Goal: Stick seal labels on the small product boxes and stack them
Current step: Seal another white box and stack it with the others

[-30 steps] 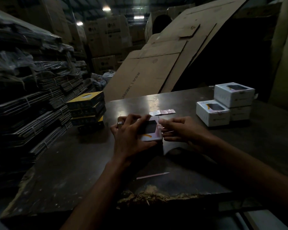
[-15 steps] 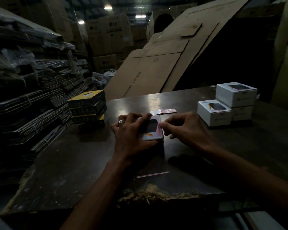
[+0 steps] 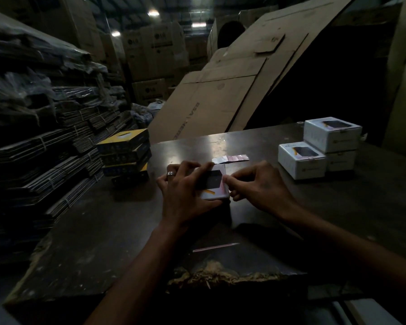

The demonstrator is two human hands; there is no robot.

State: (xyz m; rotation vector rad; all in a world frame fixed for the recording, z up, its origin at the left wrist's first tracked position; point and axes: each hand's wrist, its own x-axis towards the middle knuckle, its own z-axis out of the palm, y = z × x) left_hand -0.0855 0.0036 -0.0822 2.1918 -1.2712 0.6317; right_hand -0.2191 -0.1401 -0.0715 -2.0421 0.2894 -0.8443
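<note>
My left hand (image 3: 185,191) lies over the small white box (image 3: 215,184) in the middle of the dark table (image 3: 103,231). My fingers curl round the box and hold it down, and there is a ring on one finger. My right hand (image 3: 256,184) is at the right edge of this box. Its thumb and first finger pinch together right at that edge. I think a tiny label is there, but it is too dark and small to be sure.

Just behind the box lies a strip of labels (image 3: 231,158), flat on the table. Far to the right of the box are more white boxes (image 3: 301,163). One sits alone in front, and two are stacked (image 3: 332,134) just behind it. To the left of the box, at the table's edge, is a pile of yellow and black boxes (image 3: 124,153). Nearer to me than the box lies a thin pale strip (image 3: 216,247).
</note>
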